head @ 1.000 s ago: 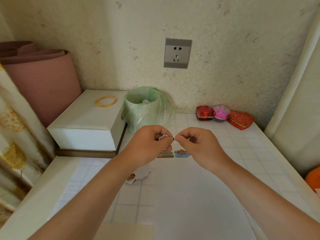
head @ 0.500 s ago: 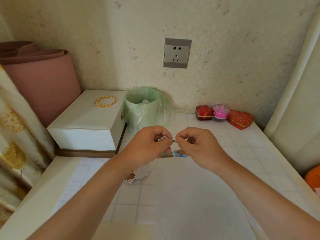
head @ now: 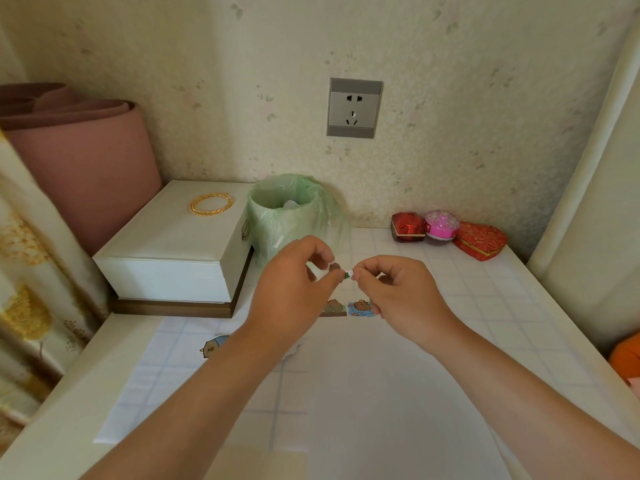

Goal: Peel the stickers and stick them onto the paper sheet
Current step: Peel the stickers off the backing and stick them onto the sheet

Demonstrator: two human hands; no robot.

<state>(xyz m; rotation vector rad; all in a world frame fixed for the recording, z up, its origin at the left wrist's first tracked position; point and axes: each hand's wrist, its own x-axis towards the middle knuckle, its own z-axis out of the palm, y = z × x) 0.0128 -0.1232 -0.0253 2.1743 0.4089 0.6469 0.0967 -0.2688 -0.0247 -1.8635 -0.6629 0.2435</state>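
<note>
While held above paper sheet (head: pixel 381 393) | sticker (head: pixel 341 269) is pinched by left hand (head: pixel 294 296) and right hand (head: pixel 403 299) | fingers curled

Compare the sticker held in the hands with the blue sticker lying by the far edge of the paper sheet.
The held sticker is in the air, pinched between the left hand and right hand; the blue sticker lies flat at the far edge of the paper sheet. The held sticker shows brown and a bit of green; the blue sticker shows a brown animal on blue. Both are small.
</note>
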